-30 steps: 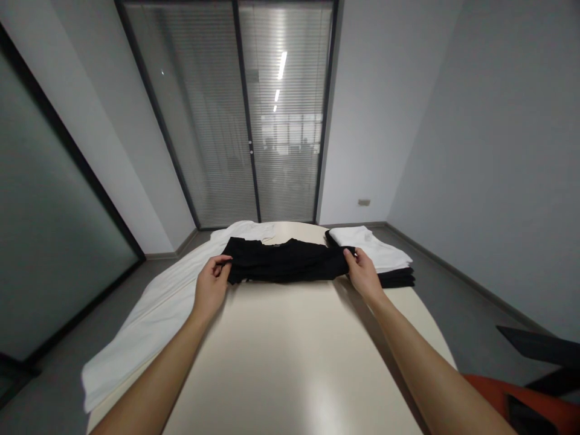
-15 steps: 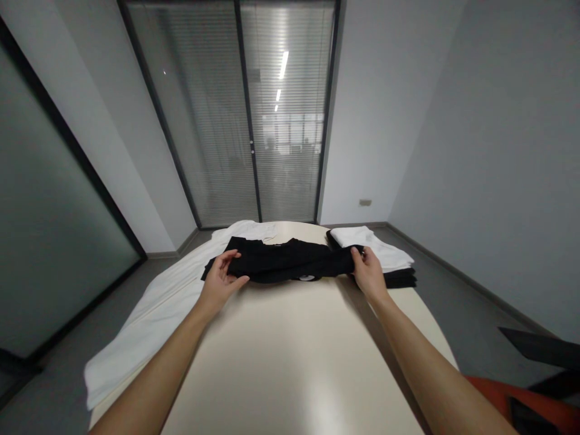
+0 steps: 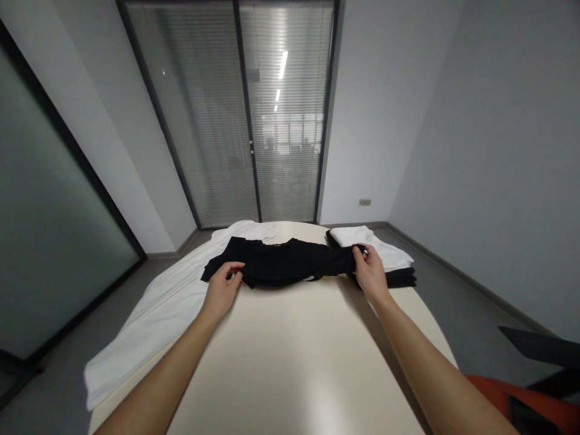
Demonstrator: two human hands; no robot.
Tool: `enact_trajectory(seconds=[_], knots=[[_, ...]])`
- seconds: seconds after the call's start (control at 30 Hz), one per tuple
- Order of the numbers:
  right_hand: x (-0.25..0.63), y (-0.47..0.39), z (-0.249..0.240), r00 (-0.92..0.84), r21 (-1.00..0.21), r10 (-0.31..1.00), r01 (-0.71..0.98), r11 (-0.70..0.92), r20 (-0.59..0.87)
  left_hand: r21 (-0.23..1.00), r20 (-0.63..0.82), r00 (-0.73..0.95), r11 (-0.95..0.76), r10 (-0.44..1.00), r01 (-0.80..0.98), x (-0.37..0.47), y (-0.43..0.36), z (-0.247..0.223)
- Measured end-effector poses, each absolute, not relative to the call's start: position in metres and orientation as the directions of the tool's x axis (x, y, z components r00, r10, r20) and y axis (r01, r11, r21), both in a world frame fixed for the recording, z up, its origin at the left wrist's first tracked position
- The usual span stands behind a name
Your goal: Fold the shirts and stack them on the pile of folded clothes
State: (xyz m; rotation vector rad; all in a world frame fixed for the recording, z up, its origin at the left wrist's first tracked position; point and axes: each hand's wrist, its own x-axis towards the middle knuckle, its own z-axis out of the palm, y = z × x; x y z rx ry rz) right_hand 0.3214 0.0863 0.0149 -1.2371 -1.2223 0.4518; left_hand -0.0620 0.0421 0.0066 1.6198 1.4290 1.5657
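A black T-shirt [image 3: 285,263] lies across the far part of the table, folded over on itself, a small patch of white showing at its near edge. My right hand [image 3: 369,269] pinches the shirt's right end between thumb and fingers, close to the folded stack. At the near left edge of the shirt, my left hand [image 3: 224,290] has its fingertips and thumb drawn together on the cloth. How much fabric it grips is partly hidden by the fingers.
White cloth [image 3: 154,308] is spread along the table's left side, over its edge. At the right stand folded black garments [image 3: 401,278] with a white folded garment [image 3: 374,244] on top. A red and black chair [image 3: 521,399] is at the lower right of the pale table [image 3: 290,356].
My left hand has come down and closer along the shirt's left edge, thumb and fingers closing. The near edge of the shirt has shifted, covering more of the white patch. My right hand stays put.
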Motion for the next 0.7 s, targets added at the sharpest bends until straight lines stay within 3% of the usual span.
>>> enact_trajectory(seconds=[0.23,0.47,0.63,0.7], knots=[[0.321,0.085,0.018,0.358,-0.875,0.812,0.334,0.35,0.461,0.871,0.469,-0.308,-0.376,0.828,0.317,-0.063,0.042,0.015],[0.315,0.08,0.025,0.32,-0.907,0.852,0.226,0.357,0.415,0.846,0.518,-0.396,-0.384,0.758,0.37,-0.072,0.038,0.034],[0.307,0.067,0.041,0.222,-0.91,0.886,0.185,0.372,0.407,0.846,0.527,-0.434,-0.403,0.73,0.35,-0.081,0.032,0.045],[0.307,0.058,0.049,0.094,-0.933,0.934,0.145,0.331,0.345,0.88,0.47,-0.345,-0.398,0.812,0.261,-0.086,0.028,0.05]])
